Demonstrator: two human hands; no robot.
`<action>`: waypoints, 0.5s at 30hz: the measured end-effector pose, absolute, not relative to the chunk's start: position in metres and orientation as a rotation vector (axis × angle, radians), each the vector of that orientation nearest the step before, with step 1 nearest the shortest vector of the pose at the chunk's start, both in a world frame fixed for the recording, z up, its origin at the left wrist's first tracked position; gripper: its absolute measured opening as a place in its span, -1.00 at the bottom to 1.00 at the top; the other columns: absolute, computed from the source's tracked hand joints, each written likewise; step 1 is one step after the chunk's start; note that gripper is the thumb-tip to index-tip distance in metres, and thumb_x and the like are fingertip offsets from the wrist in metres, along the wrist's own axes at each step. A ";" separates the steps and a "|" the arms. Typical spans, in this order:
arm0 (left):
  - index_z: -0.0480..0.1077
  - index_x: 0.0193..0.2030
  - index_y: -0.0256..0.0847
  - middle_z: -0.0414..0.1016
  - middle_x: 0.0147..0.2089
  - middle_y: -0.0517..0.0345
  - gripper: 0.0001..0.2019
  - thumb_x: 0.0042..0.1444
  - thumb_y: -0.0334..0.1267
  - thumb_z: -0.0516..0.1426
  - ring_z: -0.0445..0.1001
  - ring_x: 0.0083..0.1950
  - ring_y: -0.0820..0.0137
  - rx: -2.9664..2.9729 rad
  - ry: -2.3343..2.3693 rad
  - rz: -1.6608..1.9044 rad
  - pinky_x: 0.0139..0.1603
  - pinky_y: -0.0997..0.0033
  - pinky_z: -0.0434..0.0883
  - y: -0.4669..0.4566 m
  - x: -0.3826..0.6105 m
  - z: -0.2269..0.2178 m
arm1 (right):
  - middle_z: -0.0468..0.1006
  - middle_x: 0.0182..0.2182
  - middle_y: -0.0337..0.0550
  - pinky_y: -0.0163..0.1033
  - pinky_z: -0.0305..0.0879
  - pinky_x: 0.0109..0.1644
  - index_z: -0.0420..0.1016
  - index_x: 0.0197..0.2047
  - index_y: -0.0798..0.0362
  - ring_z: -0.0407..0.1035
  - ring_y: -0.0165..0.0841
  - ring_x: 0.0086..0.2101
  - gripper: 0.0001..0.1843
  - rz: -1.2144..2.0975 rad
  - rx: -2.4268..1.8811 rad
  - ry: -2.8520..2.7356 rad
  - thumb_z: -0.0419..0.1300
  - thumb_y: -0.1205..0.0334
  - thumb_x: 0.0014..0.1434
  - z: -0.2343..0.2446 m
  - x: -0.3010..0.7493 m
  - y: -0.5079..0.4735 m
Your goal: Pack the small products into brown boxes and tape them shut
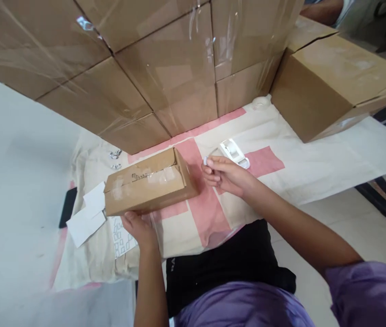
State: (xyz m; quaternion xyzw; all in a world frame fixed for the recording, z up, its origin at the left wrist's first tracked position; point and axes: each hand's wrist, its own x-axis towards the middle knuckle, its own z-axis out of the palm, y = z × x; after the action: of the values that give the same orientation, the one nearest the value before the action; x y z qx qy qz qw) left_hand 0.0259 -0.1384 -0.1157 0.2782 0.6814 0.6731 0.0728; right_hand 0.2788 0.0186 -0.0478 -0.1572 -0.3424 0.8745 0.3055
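A long brown cardboard box (pixel 145 184) with clear tape and a dark scribble on top sits on the cloth-covered table, slightly tilted. My left hand (pixel 140 229) grips its near lower edge at the left end, the fingers partly hidden under it. Just off the box's right end, my right hand (pixel 225 175) is closed in a pinch on a small whitish piece (pixel 205 161), too small to name. Beside and behind that hand lies a white tape dispenser (pixel 235 152).
Stacked, taped cardboard boxes (pixel 168 68) wall off the back. A larger box (pixel 318 91) stands at right, near a tape roll (pixel 261 102). White papers (pixel 87 215), a drawn sheet (pixel 122 240), a dark phone-like object (pixel 68 206) and crumpled foil-like scraps (pixel 115 154) lie left. Another person's arm (pixel 324 11) shows top right.
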 end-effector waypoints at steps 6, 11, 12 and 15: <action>0.39 -0.06 -0.17 0.49 -0.11 0.14 -0.62 0.24 0.11 0.20 0.54 -0.02 0.38 0.742 2.128 1.996 0.19 0.18 0.47 -0.131 0.030 -0.118 | 0.36 -0.51 -0.34 -0.43 -0.18 -0.58 0.39 -0.43 0.13 0.01 -0.63 -0.62 -0.55 2.455 -0.581 -0.817 0.52 0.02 0.02 -0.086 0.249 0.037; 0.35 -0.09 -0.15 0.48 -0.14 0.18 -0.61 0.24 0.14 0.20 0.54 -0.06 0.42 0.720 2.158 1.966 0.10 0.30 0.48 -0.130 0.035 -0.113 | 0.41 -0.56 -0.32 -0.44 -0.19 -0.64 0.43 -0.47 0.16 -0.04 -0.65 -0.66 -0.58 2.576 -0.609 -0.780 0.54 0.09 -0.02 -0.098 0.250 0.045; 0.34 -0.10 -0.15 0.48 -0.15 0.19 -0.62 0.24 0.14 0.20 0.53 -0.07 0.43 0.710 2.167 1.957 0.09 0.32 0.47 -0.129 0.036 -0.112 | 0.42 -0.56 -0.31 -0.44 -0.18 -0.64 0.44 -0.47 0.16 -0.04 -0.66 -0.66 -0.60 2.594 -0.597 -0.767 0.55 0.12 -0.02 -0.098 0.251 0.047; 0.31 -0.14 -0.15 0.45 -0.19 0.23 -0.64 0.26 0.12 0.18 0.52 -0.10 0.45 0.692 2.189 1.927 0.04 0.36 0.48 -0.128 0.036 -0.110 | 0.45 -0.55 -0.30 -0.47 -0.14 -0.64 0.51 -0.43 0.19 -0.01 -0.66 -0.66 -0.67 2.614 -0.584 -0.759 0.54 0.18 -0.03 -0.099 0.251 0.051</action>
State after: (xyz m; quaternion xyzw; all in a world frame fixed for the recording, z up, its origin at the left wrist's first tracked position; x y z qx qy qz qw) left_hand 0.0365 -0.1282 -0.1097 0.2304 0.7284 0.6412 0.0721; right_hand 0.2509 0.0507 -0.0989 -0.2064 -0.2684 0.9240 0.1776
